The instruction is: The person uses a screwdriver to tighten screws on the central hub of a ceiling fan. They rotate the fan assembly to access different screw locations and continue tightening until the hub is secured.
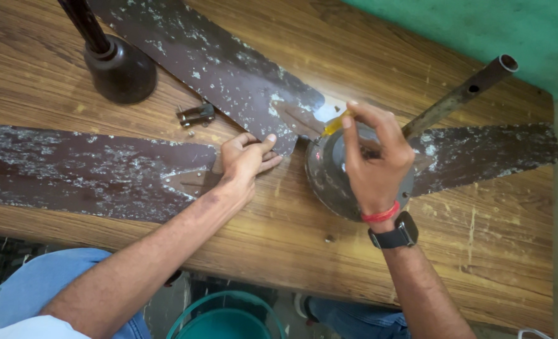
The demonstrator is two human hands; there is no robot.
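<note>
A dismantled brown ceiling fan lies on a wooden table. My right hand rests over the round motor housing and grips a screwdriver with a yellow handle, its tip near where a blade joins the housing. My left hand presses down on the left fan blade at its metal bracket end, touching the edge of the upper blade. A third blade extends right from the housing. A rusty down rod rises from the motor toward the upper right.
A dark cone-shaped canopy cover on a rod stands at the upper left. A small metal bracket with loose screws lies between the blades. Below the table edge sits a teal bucket. A green wall is at the upper right.
</note>
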